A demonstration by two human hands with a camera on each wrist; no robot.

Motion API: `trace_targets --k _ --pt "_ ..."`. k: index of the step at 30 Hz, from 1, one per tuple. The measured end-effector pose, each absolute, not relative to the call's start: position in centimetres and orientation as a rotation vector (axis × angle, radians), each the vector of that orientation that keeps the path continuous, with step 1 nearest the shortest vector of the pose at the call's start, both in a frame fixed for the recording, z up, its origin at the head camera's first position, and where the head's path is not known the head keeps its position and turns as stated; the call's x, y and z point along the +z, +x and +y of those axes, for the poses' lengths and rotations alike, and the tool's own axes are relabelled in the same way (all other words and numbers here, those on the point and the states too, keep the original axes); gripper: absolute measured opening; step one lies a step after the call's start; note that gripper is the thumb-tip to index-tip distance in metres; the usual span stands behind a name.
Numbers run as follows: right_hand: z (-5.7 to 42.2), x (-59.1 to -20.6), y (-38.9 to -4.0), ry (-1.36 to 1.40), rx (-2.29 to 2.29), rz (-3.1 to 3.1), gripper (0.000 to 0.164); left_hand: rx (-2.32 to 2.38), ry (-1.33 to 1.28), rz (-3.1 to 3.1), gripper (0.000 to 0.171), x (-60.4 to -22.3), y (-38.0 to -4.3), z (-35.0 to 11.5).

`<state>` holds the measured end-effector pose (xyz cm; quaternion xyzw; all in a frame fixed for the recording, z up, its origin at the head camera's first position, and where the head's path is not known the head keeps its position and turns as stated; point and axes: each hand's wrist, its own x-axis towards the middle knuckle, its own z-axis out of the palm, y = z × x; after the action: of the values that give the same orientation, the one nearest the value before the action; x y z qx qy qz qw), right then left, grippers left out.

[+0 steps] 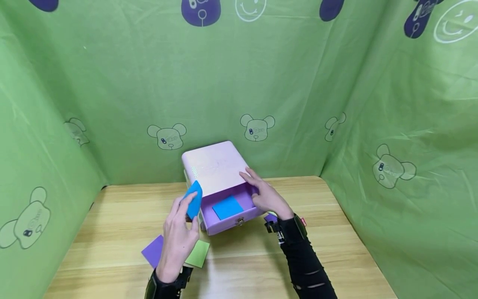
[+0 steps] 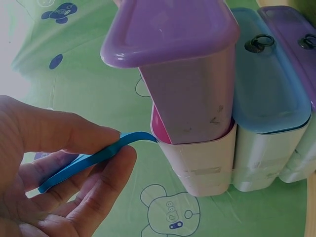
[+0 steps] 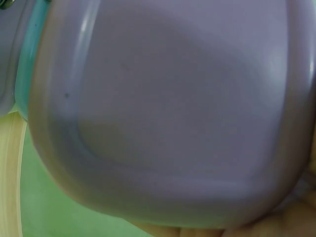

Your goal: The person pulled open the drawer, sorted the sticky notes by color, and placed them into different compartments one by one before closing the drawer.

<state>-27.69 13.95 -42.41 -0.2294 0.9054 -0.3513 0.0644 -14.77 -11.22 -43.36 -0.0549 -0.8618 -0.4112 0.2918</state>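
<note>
My left hand (image 1: 178,238) pinches a blue sticky-note pad (image 1: 194,202) between thumb and fingers, just left of the pulled-out drawer. In the left wrist view the pad (image 2: 94,157) looks thin and bent, its far end near the drawer unit. The purple drawer (image 1: 222,227) juts from the top of a pale pink drawer unit (image 1: 214,166). Another blue pad (image 1: 228,207) lies flat inside it. At the drawer's right side is my right hand (image 1: 269,196), gripping its edge while one finger touches the unit's top. The drawer front (image 3: 182,108) fills the right wrist view, partly hiding the fingers.
A purple pad (image 1: 152,250) and a green pad (image 1: 199,254) lie on the wooden table (image 1: 112,241) by the left hand. Another purple pad (image 1: 270,217) shows beneath the right wrist. Lower drawers, blue (image 2: 271,79) and purple (image 2: 291,29), are closed. Green cloth (image 1: 224,83) surrounds the table.
</note>
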Motion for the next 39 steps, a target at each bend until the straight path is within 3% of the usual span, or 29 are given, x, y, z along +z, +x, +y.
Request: trace_targets --k 39 --pt "14.1 -42.4 -27.6 -0.691 -1.107 2.697 0.088 -1.126 -0.251 -2.38 0.066 -44.3 -16.2 -9.4"
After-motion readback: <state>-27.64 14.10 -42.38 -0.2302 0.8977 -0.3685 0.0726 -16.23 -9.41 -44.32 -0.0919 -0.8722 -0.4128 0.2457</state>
